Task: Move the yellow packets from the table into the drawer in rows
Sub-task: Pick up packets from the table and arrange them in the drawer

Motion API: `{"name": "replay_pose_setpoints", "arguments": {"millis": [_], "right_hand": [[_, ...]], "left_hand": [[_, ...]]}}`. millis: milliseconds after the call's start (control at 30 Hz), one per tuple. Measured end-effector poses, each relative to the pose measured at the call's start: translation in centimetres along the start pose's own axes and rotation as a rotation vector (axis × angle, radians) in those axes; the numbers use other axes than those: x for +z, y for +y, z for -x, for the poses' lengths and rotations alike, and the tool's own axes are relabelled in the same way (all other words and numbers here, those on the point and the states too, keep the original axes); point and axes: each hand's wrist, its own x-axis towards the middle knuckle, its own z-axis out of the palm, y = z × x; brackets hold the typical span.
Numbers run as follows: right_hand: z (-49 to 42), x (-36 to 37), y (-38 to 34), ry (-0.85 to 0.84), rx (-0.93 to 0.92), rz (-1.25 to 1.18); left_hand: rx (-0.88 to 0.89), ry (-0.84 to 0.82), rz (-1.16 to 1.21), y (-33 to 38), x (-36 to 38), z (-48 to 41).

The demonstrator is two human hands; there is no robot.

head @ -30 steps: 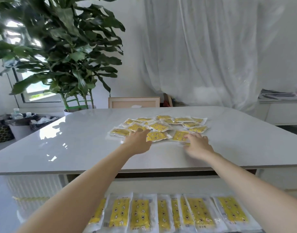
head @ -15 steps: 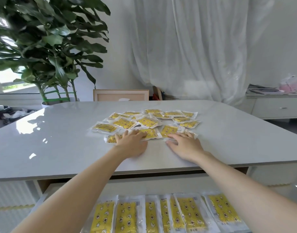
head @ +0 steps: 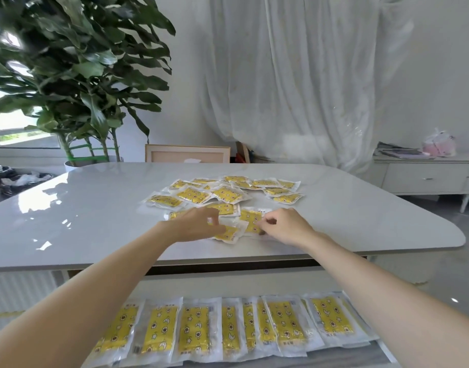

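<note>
Head view: the yellow packets (head: pixel 225 193) are seen scattered in a loose, partly overlapping heap on the middle of the table (head: pixel 95 208), and two of them are drawn out at the heap's near edge. A front packet (head: pixel 229 233) is gripped by the left hand (head: pixel 193 224), whose fingers are curled over it while its near corner lies on the tabletop. A neighbouring packet (head: pixel 250 221), just beside the first and touching it, is pinched at its right edge by the curled fingers of the right hand (head: pixel 283 225). The two hands are kept close together but apart, with both packets between them. Below the table's near edge the drawer (head: pixel 191 286) is pulled open, and a row of packets (head: pixel 228 328) is laid side by side across it, long sides overlapping slightly. Beyond the table a wooden chair back (head: pixel 187 154) is visible, with a large leafy plant (head: pixel 76 75) to the left, a white curtain (head: pixel 294 75) behind, and a pale sideboard (head: pixel 424 177) at the right.
</note>
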Motion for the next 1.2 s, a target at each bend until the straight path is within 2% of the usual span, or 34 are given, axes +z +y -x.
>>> {"name": "replay_pose_setpoints", "arguments": {"millis": [100,233,300,433,633,800,933,1200], "right_hand": [[0.3,-0.2,-0.3,0.031,0.026,-0.045],[0.3,0.4,-1.5,0.221,0.114,-0.135],[0.1,0.7,-2.5,0.257,0.186,-0.223],[-0.7,1.1,-4.1,0.125,0.311,-0.356],[-2.0,1.5,-4.4,0.038,0.409,-0.552],[-2.2,0.0,-4.0,-0.032,0.440,-0.751],[-2.2,-0.9,-3.2,-0.073,0.542,-0.944],[-2.4,-2.0,0.7,0.271,0.633,-0.954]], "left_hand": [[0.011,-0.059,-0.038,-0.6,-0.2,0.4],[0.051,-0.096,-0.069,-0.4,-0.6,0.8],[0.069,-0.094,-0.070,-0.2,-0.5,1.1],[0.040,-0.091,-0.182,0.1,-0.3,1.4],[-0.037,-0.121,-0.335,-0.4,0.1,1.1],[-0.009,-0.003,-0.423,-0.5,0.6,0.9],[0.027,0.092,-0.427,-0.7,1.2,0.9],[0.144,0.334,-0.394,0.5,1.1,1.5]]}}
